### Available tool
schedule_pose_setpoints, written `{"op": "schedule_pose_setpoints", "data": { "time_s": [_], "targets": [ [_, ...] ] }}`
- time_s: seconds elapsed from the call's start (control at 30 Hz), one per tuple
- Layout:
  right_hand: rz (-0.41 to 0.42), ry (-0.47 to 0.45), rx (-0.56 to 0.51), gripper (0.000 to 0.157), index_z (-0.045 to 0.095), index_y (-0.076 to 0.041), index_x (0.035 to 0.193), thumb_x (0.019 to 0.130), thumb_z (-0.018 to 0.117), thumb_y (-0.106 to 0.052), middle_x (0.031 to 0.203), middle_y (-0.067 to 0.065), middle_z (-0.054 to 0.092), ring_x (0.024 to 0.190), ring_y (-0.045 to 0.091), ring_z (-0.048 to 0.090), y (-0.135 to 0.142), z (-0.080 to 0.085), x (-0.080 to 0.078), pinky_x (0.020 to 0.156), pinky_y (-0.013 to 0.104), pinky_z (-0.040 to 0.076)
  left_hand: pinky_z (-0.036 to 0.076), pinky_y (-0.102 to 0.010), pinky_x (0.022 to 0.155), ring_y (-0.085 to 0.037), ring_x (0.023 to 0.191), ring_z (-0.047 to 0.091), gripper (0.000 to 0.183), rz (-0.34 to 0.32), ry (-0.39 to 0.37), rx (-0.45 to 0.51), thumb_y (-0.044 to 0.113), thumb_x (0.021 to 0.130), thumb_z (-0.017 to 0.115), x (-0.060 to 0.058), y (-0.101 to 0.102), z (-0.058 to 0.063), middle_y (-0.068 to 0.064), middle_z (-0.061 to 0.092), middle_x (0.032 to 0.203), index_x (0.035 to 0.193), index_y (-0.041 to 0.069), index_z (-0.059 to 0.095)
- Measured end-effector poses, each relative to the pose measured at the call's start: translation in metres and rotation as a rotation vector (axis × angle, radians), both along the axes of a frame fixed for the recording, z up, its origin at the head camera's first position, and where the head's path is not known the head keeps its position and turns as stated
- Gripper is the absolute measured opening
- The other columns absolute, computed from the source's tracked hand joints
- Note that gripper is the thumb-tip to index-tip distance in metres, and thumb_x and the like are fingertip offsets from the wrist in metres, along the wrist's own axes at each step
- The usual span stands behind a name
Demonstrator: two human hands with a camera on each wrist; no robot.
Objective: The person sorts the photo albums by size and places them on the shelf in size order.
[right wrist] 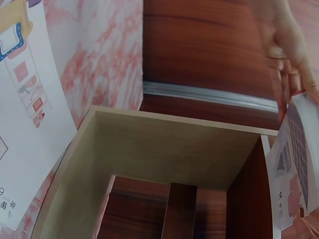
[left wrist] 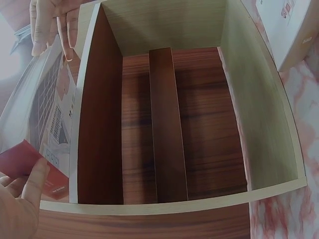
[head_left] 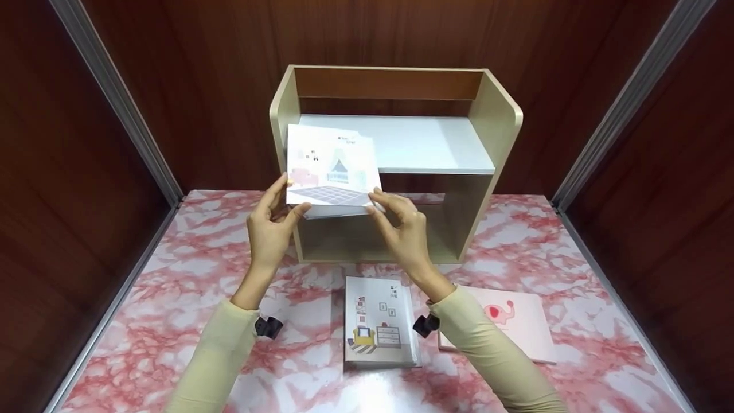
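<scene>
Both hands hold a thick white book (head_left: 332,166) with a drawing of a room on its cover. The left hand (head_left: 269,229) grips its left side and near edge; the right hand (head_left: 406,226) pinches its near right corner. The book is tilted in front of the left part of a wooden shelf unit's white upper board (head_left: 430,143). I cannot tell whether it touches the board. In the left wrist view, a red piece (left wrist: 30,167) with small white print shows at the book by the left fingers. The book's far side is hidden.
The shelf unit (head_left: 507,132) has pale side panels and a lower compartment. Before it on the marbled pink table (head_left: 229,269) lie a white picture book (head_left: 378,321) and a pink book (head_left: 522,321) with an elephant, partly behind the right sleeve. Brown walls enclose the table.
</scene>
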State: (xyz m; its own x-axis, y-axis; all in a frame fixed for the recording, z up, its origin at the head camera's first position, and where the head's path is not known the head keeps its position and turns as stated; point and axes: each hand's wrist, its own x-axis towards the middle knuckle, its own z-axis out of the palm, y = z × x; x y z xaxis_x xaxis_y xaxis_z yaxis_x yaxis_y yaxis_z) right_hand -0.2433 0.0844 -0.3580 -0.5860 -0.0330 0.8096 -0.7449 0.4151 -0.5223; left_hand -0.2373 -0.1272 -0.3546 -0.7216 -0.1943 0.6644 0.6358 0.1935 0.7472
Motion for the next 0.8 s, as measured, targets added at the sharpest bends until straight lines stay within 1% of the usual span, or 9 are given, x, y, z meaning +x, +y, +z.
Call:
{"op": "schedule_pose_setpoints", "data": {
  "time_s": [0.13, 0.23, 0.4, 0.53, 0.6, 0.7, 0.8],
  "targets": [
    [-0.015, -0.003, -0.007, 0.021, 0.07, 0.003, 0.101, 0.08, 0.07, -0.003, 0.107, 0.019, 0.067, 0.101, 0.031, 0.06, 0.002, -0.009, -0.011, 0.089, 0.036, 0.048, 0.052, -0.032, 0.083, -0.027, 0.109, 0.059, 0.058, 0.011, -0.01, -0.006, 0.006, 0.077, 0.073, 0.0, 0.0, 0.001, -0.02, 0.056, 0.124, 0.129, -0.006, 0.05],
    [-0.018, -0.008, -0.009, 0.022, 0.071, -0.001, 0.102, 0.081, 0.07, -0.008, 0.108, 0.015, 0.067, 0.102, 0.027, 0.06, 0.004, -0.018, -0.021, 0.089, 0.036, 0.048, 0.052, -0.035, 0.084, -0.027, 0.109, 0.059, 0.058, 0.018, -0.016, -0.012, 0.006, 0.077, 0.073, -0.001, 0.0, 0.001, -0.02, 0.056, 0.124, 0.129, -0.006, 0.05],
    [-0.006, 0.001, -0.002, 0.023, 0.071, -0.007, 0.104, 0.084, 0.068, -0.018, 0.11, 0.008, 0.068, 0.105, 0.019, 0.059, 0.006, -0.023, -0.026, 0.091, 0.032, 0.047, 0.052, -0.029, 0.083, -0.025, 0.109, 0.059, 0.058, 0.026, -0.018, -0.017, 0.006, 0.077, 0.073, -0.001, 0.0, 0.0, -0.019, 0.058, 0.123, 0.129, -0.005, 0.05],
    [-0.002, 0.012, 0.005, 0.024, 0.071, -0.009, 0.104, 0.085, 0.067, -0.022, 0.11, 0.006, 0.068, 0.105, 0.016, 0.06, 0.007, -0.022, -0.027, 0.09, 0.03, 0.047, 0.052, -0.024, 0.078, -0.021, 0.096, 0.062, 0.057, 0.044, -0.022, -0.017, 0.007, 0.077, 0.073, -0.001, 0.0, 0.001, -0.017, 0.061, 0.119, 0.129, -0.003, 0.052],
    [-0.003, 0.012, 0.004, 0.024, 0.071, -0.009, 0.104, 0.085, 0.067, -0.022, 0.109, 0.006, 0.068, 0.104, 0.016, 0.06, 0.007, -0.021, -0.027, 0.089, 0.03, 0.047, 0.051, -0.021, 0.072, -0.019, 0.085, 0.061, 0.056, 0.055, -0.026, -0.016, 0.008, 0.077, 0.074, -0.001, 0.0, 0.002, -0.017, 0.063, 0.116, 0.128, -0.002, 0.052],
    [-0.009, 0.009, 0.003, 0.024, 0.071, -0.008, 0.104, 0.084, 0.068, -0.021, 0.108, 0.006, 0.068, 0.104, 0.016, 0.061, 0.006, -0.02, -0.028, 0.089, 0.029, 0.048, 0.047, -0.016, 0.062, -0.013, 0.072, 0.056, 0.056, 0.069, -0.035, -0.023, 0.009, 0.077, 0.074, -0.002, 0.0, 0.002, -0.016, 0.065, 0.113, 0.129, 0.0, 0.053],
    [-0.004, 0.01, -0.008, 0.022, 0.071, -0.003, 0.101, 0.083, 0.07, -0.014, 0.106, 0.011, 0.069, 0.103, 0.022, 0.062, 0.005, -0.017, -0.027, 0.088, 0.032, 0.049, 0.039, -0.012, 0.053, -0.006, 0.061, 0.045, 0.056, 0.078, -0.04, -0.034, 0.009, 0.078, 0.073, -0.003, 0.001, 0.003, -0.016, 0.066, 0.105, 0.129, 0.001, 0.053]
  ]
}}
